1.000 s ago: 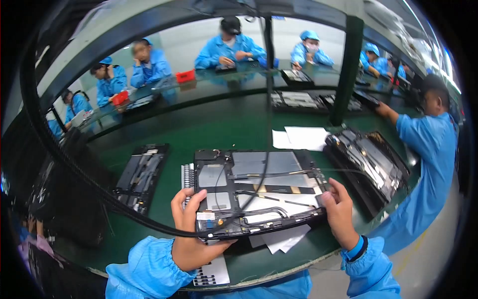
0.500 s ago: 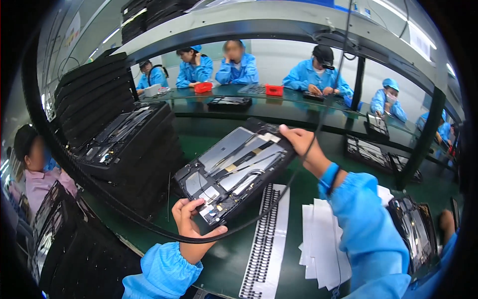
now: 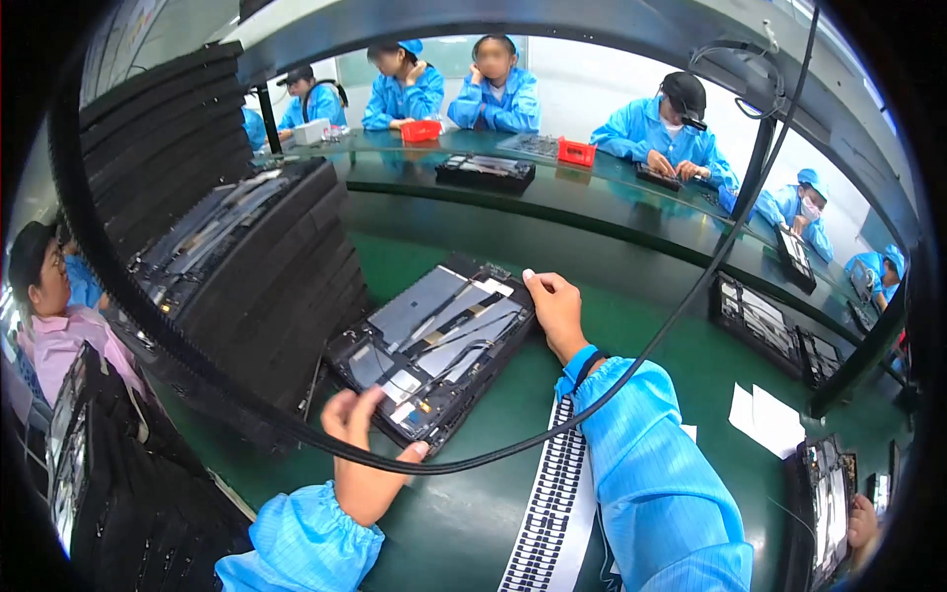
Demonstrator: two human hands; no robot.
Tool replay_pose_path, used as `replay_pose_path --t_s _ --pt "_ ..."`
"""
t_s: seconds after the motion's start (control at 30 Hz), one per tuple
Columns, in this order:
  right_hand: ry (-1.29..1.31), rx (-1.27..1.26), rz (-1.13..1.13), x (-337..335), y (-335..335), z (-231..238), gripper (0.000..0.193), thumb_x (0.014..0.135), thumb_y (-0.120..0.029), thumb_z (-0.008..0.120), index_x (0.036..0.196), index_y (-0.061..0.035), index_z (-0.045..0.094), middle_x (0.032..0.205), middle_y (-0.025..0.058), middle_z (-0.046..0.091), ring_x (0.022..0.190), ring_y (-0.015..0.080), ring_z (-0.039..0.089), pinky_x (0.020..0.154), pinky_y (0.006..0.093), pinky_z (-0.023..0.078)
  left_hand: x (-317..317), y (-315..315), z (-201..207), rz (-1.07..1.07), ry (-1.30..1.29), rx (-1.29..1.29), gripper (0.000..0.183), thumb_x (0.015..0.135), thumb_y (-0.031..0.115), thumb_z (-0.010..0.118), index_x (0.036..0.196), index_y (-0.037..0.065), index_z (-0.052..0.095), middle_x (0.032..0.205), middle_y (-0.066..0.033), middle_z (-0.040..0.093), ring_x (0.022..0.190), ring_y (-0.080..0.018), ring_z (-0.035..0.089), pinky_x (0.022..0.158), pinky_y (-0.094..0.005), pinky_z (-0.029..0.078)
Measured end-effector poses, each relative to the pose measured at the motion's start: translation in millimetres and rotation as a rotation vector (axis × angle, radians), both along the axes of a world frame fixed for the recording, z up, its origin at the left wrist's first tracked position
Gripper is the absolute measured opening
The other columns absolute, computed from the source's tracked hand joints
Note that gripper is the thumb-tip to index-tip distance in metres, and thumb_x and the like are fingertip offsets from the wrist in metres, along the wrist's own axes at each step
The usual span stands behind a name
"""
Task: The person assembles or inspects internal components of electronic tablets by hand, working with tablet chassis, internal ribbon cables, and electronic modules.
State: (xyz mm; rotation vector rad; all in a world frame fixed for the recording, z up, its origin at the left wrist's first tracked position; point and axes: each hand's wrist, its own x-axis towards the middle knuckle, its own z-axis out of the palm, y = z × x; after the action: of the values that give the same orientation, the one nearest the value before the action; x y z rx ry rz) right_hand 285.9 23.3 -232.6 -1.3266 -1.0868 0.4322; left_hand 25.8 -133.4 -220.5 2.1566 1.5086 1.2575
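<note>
An opened tablet (image 3: 444, 321) shows its grey plates, flat cables and circuit parts, seated in a black foam tray (image 3: 464, 409) on the green table in front of me. My right hand (image 3: 560, 314) grips the tray's far right corner, thumb on top; the fingers beneath are hidden. At the near left corner, my left hand (image 3: 360, 459) has its thumb and fingers spread apart around the edge, without a closed grip. A black cable (image 3: 483, 466) hangs across the view in front of the tray and my sleeves.
Tall stacks of black trays (image 3: 266, 266) stand at left, the nearer one (image 3: 148, 493) beside the table edge. A printed strip (image 3: 552, 493) and white sheets (image 3: 767, 419) lie at right. More trays (image 3: 758, 316) rest beyond. A co-worker's hand (image 3: 863, 523) holds another device. People sit across the bench.
The tray with the opened tablet has come down and lies flatter on the table. My left hand's fingers have loosened from its corner. The view has shifted.
</note>
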Motion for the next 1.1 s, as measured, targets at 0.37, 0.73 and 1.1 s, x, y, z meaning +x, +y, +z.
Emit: replay_pose_path --t_s 0.37,0.73,1.1 --pt "0.116 -0.143 0.046 -3.2 -1.6 5.6 0.041 0.074 -0.038 0.062 0.084 0.0018 0.064 0.078 0.0145 0.063 0.074 0.0212 0.060 0.068 0.0314 0.045 5.4 -21.8 -8.3 -0.175 -0.304 -0.233 0.095 0.056 0.017 0.075 0.129 -0.005 0.018 0.125 -0.0227 0.028 0.114 -0.0339 0.033 0.094 -0.0404 0.031" --pt "-0.302 -0.380 -0.251 -68.9 -72.4 27.5 0.045 0.075 -0.033 0.055 0.090 0.0093 0.050 0.095 0.0258 0.049 0.092 0.0381 0.045 0.082 0.0457 0.035 -35.1 130.5 34.4 -0.096 0.173 -0.210 0.047 0.081 0.029 0.052 0.109 -0.009 0.048 0.105 -0.0272 0.052 0.100 -0.0394 0.049 0.086 -0.0406 0.038" --pt "-0.067 -0.253 -0.160 -96.6 -85.3 17.0 0.064 0.074 -0.032 0.057 0.112 0.0163 0.038 0.121 0.0326 0.034 0.114 0.0424 0.031 0.096 0.0442 0.024 -14.3 104.7 26.4 -0.218 0.306 -0.117 0.052 0.079 0.026 0.056 0.115 -0.008 0.042 0.107 -0.0240 0.049 0.099 -0.0354 0.047 0.086 -0.0402 0.037"
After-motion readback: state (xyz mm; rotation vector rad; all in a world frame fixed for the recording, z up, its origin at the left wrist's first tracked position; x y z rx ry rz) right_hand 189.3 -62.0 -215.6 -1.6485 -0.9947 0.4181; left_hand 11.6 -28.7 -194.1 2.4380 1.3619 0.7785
